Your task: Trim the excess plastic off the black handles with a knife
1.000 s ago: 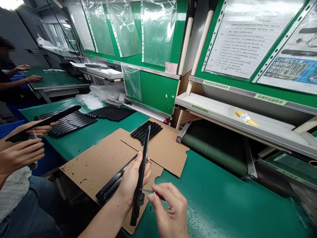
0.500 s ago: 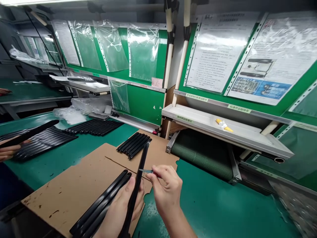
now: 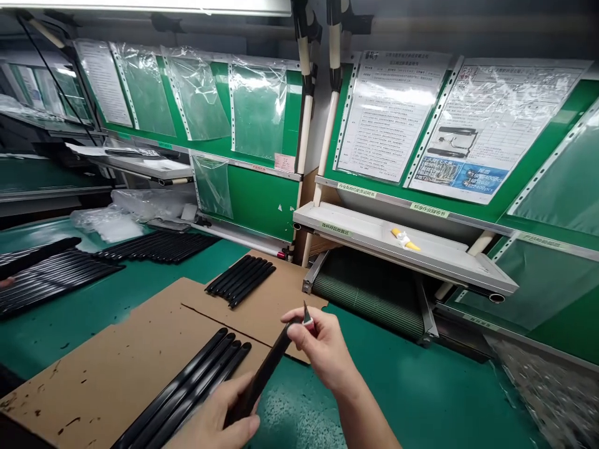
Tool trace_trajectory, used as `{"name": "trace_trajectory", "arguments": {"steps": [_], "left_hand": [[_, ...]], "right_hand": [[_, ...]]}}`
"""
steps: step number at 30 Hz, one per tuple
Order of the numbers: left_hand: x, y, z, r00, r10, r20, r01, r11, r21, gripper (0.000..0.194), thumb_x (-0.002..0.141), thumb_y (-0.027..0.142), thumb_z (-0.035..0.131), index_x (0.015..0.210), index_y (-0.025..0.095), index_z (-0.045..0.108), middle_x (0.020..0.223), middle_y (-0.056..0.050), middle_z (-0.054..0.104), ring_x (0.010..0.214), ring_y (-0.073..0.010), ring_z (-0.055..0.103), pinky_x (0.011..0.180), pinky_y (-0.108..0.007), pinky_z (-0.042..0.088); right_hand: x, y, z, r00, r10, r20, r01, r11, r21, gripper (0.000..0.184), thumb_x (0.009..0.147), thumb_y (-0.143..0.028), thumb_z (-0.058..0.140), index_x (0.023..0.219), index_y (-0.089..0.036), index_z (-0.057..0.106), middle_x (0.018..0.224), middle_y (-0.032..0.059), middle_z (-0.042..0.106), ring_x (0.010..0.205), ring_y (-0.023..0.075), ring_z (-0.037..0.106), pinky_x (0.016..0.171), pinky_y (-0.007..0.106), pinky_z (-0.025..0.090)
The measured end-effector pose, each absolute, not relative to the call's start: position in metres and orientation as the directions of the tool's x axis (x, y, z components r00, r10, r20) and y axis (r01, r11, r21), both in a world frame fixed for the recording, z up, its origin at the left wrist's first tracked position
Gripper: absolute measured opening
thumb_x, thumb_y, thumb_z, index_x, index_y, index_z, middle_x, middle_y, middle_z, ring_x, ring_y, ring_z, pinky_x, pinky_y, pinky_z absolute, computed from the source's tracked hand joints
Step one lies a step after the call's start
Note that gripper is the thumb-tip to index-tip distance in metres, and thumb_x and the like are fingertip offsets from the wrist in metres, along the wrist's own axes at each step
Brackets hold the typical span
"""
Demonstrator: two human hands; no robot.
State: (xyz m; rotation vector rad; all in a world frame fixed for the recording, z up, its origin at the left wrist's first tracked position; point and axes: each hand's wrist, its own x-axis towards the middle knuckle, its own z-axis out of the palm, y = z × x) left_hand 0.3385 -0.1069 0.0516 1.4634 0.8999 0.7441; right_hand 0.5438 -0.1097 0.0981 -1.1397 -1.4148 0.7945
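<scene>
My left hand [image 3: 229, 405] is wrapped round the lower part of a long black plastic strip [image 3: 264, 374], which slants up to the right over the green table. My right hand [image 3: 322, 346] pinches the far end of that strip between thumb and fingers. A small pointed blade [image 3: 306, 310] sticks up from the same fingers, with a bit of red and white at its base; its handle is hidden. Several matching strips [image 3: 191, 380] lie side by side on brown cardboard [image 3: 112, 355], just left of my left hand.
A second group of black strips [image 3: 241, 277] rests farther back on the cardboard. At left, another person's hand [image 3: 7, 282] holds a strip above more strips [image 3: 56, 280]. A green conveyor belt [image 3: 369, 293] runs under a white shelf [image 3: 402, 243]. Clear plastic bags [image 3: 538, 393] lie at right.
The blade lay across the strip's middle and now points upward. My right hand has come to the strip's far end, which is now lower. The view has shifted, showing more of the strips beside my left hand.
</scene>
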Motion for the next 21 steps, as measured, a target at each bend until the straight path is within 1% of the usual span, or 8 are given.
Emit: {"name": "trace_trajectory", "arguments": {"steps": [2, 5, 7, 9, 11, 13, 16, 21], "left_hand": [[0.339, -0.096, 0.056, 0.551, 0.834, 0.02, 0.198, -0.154, 0.968, 0.014, 0.078, 0.032, 0.068, 0.091, 0.027, 0.072, 0.075, -0.003, 0.065, 0.074, -0.0246, 0.062, 0.066, -0.029, 0.049], [0.339, -0.079, 0.065, 0.628, 0.751, 0.207, 0.275, -0.463, 0.843, 0.006, 0.082, 0.021, 0.065, 0.083, 0.024, 0.07, 0.073, -0.003, 0.065, 0.067, -0.0196, 0.059, 0.06, -0.024, 0.041], [0.337, -0.068, 0.069, 0.688, 0.625, 0.369, 0.274, -0.695, 0.665, 0.011, 0.083, 0.017, 0.063, 0.074, 0.022, 0.065, 0.064, -0.001, 0.06, 0.056, -0.0151, 0.052, 0.054, -0.024, 0.031], [0.334, -0.059, 0.072, 0.735, 0.475, 0.484, 0.26, -0.857, 0.445, 0.018, 0.082, 0.012, 0.061, 0.067, 0.021, 0.059, 0.056, 0.001, 0.053, 0.049, -0.0127, 0.044, 0.051, -0.027, 0.022], [0.331, -0.052, 0.076, 0.785, 0.356, 0.507, 0.245, -0.93, 0.273, 0.021, 0.08, 0.008, 0.058, 0.064, 0.021, 0.054, 0.055, 0.001, 0.051, 0.048, -0.0128, 0.04, 0.051, -0.029, 0.018], [0.329, -0.049, 0.078, 0.818, 0.308, 0.487, 0.247, -0.951, 0.187, 0.025, 0.079, 0.005, 0.054, 0.061, 0.021, 0.048, 0.055, 0.0, 0.048, 0.048, -0.0134, 0.036, 0.052, -0.031, 0.015], [0.327, -0.047, 0.075, 0.824, 0.318, 0.468, 0.246, -0.946, 0.21, 0.027, 0.077, 0.002, 0.048, 0.059, 0.021, 0.04, 0.055, 0.001, 0.043, 0.049, -0.0144, 0.031, 0.053, -0.032, 0.014], [0.327, -0.062, 0.054, 0.719, 0.468, 0.514, 0.306, -0.877, 0.371, 0.03, 0.078, 0.007, 0.052, 0.062, 0.021, 0.031, 0.056, 0.004, 0.036, 0.05, -0.0125, 0.028, 0.052, -0.03, 0.016]], "right_hand": [[0.534, -0.125, 0.098, -0.004, 0.947, 0.322, 0.243, 0.314, -0.918, 0.043, 0.083, -0.061, 0.066, 0.093, -0.02, 0.072, 0.065, -0.0023, 0.057, 0.057, 0.0113, 0.049, 0.051, 0.022, 0.038], [0.528, -0.14, 0.1, -0.129, 0.925, 0.359, 0.474, 0.375, -0.797, 0.035, 0.087, -0.057, 0.064, 0.096, -0.024, 0.068, 0.08, -0.0005, 0.065, 0.071, 0.0143, 0.057, 0.064, 0.025, 0.043], [0.53, -0.143, 0.103, -0.192, 0.909, 0.37, 0.611, 0.406, -0.68, 0.042, 0.085, -0.064, 0.064, 0.095, -0.023, 0.063, 0.083, 0.0001, 0.064, 0.073, 0.0151, 0.057, 0.065, 0.026, 0.041], [0.534, -0.14, 0.106, -0.283, 0.893, 0.351, 0.664, 0.447, -0.6, 0.051, 0.079, -0.073, 0.063, 0.088, -0.023, 0.057, 0.081, -0.0015, 0.062, 0.069, 0.014, 0.055, 0.06, 0.025, 0.035], [0.539, -0.136, 0.109, -0.408, 0.853, 0.325, 0.64, 0.521, -0.564, 0.058, 0.078, -0.08, 0.054, 0.076, -0.022, 0.052, 0.074, -0.0044, 0.06, 0.065, 0.0117, 0.054, 0.058, 0.025, 0.029], [0.54, -0.134, 0.11, -0.491, 0.809, 0.323, 0.598, 0.583, -0.551, 0.067, 0.079, -0.086, 0.039, 0.067, -0.021, 0.046, 0.065, -0.0061, 0.056, 0.059, 0.0094, 0.051, 0.057, 0.025, 0.025], [0.538, -0.136, 0.109, -0.475, 0.799, 0.37, 0.583, 0.6, -0.548, 0.072, 0.082, -0.087, 0.028, 0.062, -0.019, 0.039, 0.057, -0.0061, 0.049, 0.055, 0.0082, 0.046, 0.055, 0.026, 0.021], [0.526, -0.141, 0.088, -0.268, 0.799, 0.538, 0.671, 0.556, -0.49, 0.07, 0.089, -0.082, 0.03, 0.06, -0.018, 0.033, 0.056, -0.0044, 0.035, 0.052, 0.009, 0.032, 0.053, 0.027, 0.018]]}}
